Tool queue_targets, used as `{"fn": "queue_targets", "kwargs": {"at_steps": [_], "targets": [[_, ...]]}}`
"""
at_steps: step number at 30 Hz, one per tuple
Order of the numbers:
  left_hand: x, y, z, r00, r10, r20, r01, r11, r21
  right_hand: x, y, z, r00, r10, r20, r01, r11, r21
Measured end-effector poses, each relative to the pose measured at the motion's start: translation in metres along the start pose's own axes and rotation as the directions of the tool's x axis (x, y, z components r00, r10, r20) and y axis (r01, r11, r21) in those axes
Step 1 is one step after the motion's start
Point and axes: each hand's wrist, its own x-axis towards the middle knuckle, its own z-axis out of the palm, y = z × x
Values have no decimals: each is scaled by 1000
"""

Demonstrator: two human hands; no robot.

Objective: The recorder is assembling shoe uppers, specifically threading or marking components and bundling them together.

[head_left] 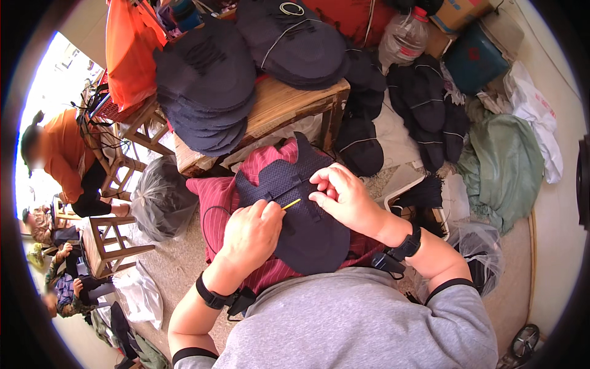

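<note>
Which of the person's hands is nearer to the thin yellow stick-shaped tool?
Left. The left hand grips the thin yellow stick-shaped tool in its fingers; the right hand is apart from it, to the right of its exposed tip.

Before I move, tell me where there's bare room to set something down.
Bare floor shows between the grey bag and white bag. The table has a bare strip in front of its right stack. It's crowded right of the table: bundles, jug, green cloth.
</note>
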Motion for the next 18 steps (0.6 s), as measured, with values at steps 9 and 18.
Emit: {"fn": "queue_targets", "kwargs": {"at_steps": [9, 18], "targets": [[5, -1, 3, 997, -82, 0, 82, 996, -37, 10, 7, -8, 980, 108, 170, -141, 970, 199], [19, 3, 21, 998, -42, -39, 37, 991, -127, 16, 13, 1, 970, 94, 224, -166, 929, 332]]}}
